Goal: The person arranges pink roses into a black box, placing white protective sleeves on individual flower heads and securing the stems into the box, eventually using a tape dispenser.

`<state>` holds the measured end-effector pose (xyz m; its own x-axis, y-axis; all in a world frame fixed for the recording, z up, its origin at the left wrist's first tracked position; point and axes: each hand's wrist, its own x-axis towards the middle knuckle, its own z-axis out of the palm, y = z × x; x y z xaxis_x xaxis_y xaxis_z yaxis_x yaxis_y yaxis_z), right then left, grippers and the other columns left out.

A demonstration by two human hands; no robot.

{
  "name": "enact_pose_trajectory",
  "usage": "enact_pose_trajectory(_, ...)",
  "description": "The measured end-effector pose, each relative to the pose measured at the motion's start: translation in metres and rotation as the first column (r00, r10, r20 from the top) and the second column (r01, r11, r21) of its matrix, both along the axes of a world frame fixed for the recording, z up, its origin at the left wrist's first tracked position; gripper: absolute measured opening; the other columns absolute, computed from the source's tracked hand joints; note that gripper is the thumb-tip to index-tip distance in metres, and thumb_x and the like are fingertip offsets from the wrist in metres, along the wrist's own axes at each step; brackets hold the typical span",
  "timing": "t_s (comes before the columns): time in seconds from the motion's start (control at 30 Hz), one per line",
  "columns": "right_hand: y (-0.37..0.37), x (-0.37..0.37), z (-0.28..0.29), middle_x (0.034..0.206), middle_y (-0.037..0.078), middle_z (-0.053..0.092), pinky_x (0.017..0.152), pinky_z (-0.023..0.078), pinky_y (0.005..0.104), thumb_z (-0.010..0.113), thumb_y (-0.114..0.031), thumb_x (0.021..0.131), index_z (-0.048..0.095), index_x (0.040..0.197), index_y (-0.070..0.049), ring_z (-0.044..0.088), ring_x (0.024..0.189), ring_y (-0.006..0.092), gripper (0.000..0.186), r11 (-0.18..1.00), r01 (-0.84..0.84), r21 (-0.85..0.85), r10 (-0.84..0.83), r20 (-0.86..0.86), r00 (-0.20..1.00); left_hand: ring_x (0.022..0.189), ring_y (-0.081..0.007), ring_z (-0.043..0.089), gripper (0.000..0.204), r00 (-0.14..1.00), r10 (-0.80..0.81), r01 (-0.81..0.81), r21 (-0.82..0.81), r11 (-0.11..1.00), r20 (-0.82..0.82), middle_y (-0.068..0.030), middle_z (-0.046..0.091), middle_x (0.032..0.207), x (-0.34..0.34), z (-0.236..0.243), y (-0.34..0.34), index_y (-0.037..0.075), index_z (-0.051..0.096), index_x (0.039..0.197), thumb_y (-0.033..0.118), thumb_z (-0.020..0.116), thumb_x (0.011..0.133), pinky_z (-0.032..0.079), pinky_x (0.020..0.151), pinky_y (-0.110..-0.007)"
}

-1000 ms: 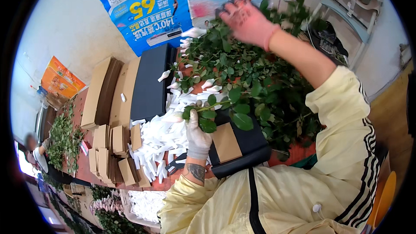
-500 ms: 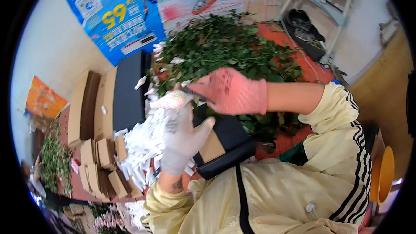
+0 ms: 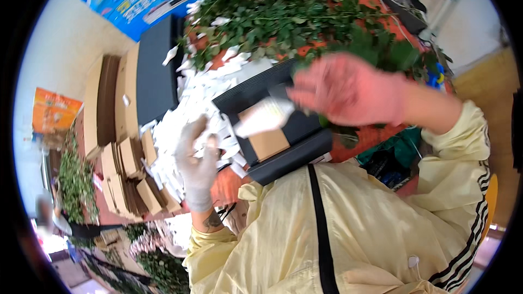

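Note:
My right hand (image 3: 348,90), in a pink knitted glove, is above the far right side of a black tray (image 3: 291,158). Its blurred fingers look closed on a flower with a white sleeve (image 3: 264,118) around its head. The sleeved head points down and left over a piece of brown cardboard (image 3: 269,146) in the tray; where the fingers meet the stem is smeared. My left hand (image 3: 197,160), in a white glove, is left of the tray beside a pile of white sleeves (image 3: 199,98). Its thumb and fingers are apart, holding nothing.
Leafy green stems (image 3: 283,13) cover the far side of the red table. Folded cardboard (image 3: 101,109), smaller cardboard pieces (image 3: 128,158) and a black panel (image 3: 157,71) stand at left. A green bag (image 3: 395,149) lies right of the tray.
My hands have parted: the left let go of the sleeved flower and moved left and down, while the right carried it rightward over the tray. The view has tilted downward.

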<state>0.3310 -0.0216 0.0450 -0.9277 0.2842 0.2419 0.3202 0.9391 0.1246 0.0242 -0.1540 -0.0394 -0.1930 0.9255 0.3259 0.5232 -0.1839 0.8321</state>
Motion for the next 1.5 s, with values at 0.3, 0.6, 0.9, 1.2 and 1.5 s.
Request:
enact_pose_trajectory(0.3,-0.022,-0.026,-0.136,0.098,0.008,0.063,0.076,0.051,0.0386,0.054,-0.019,0.085,0.061,0.116,-0.009,0.065,0.086,0.0253,0.033,0.937,-0.14,-0.321,0.194,0.141,0.971,0.089,-0.0306,0.065,0.034,0.895,-0.426,0.333,-0.432,0.838,-0.135,-0.0134,0.068,0.096,0.014,-0.05,-0.007,0.004,0.068,0.11,0.024,0.071,0.083,0.051,0.077,-0.038)
enact_pose_trajectory(0.6,-0.025,-0.047,-0.138,0.11,0.011,0.064,0.092,0.048,0.0386,0.062,-0.025,0.083,0.064,0.105,-0.011,0.062,0.102,0.0266,0.026,0.846,0.007,-0.534,0.137,0.23,0.963,0.081,-0.0291,0.067,0.024,0.889,-0.453,0.352,-0.546,0.76,-0.058,-0.012,0.068,0.088,0.012,-0.052,0.003,0.005,0.071,0.096,0.025,0.071,0.083,0.052,0.069,-0.037)
enact_pose_trajectory(0.9,-0.026,-0.045,-0.151,0.098,0.013,0.066,0.085,0.05,0.0412,0.058,-0.015,0.08,0.065,0.097,-0.006,0.065,0.095,0.0284,0.021,0.819,-0.022,-0.573,0.088,0.088,0.992,0.075,-0.0303,0.063,0.014,0.806,-0.589,0.516,-0.42,0.747,-0.056,-0.0108,0.064,0.078,-0.015,-0.069,0.006,0.003,0.066,0.08,0.016,0.069,0.082,0.049,0.066,-0.039)
enact_pose_trajectory(1.2,-0.023,-0.043,-0.155,0.094,0.013,0.067,0.082,0.051,0.0388,0.054,-0.01,0.079,0.066,0.093,-0.006,0.067,0.089,0.0295,0.019,0.8,-0.012,-0.6,0.125,0.148,0.981,0.104,-0.0347,0.062,0.036,0.817,-0.334,0.101,-0.453,0.886,-0.47,-0.0151,0.065,0.113,-0.045,-0.01,-0.023,0.003,0.066,0.111,0.011,0.069,0.076,0.049,0.091,-0.043)
enact_pose_trajectory(1.5,-0.034,-0.034,-0.127,0.081,0.008,0.058,0.071,0.048,0.0396,0.058,-0.023,0.083,0.057,0.094,-0.011,0.059,0.081,0.0267,0.017,0.907,0.003,-0.422,0.067,0.151,0.986,0.094,-0.0274,0.061,0.032,0.769,-0.426,0.301,-0.317,0.899,-0.477,-0.0059,0.067,0.106,0.071,-0.032,-0.004,0.011,0.07,0.104,0.027,0.072,0.077,0.045,0.084,-0.043)
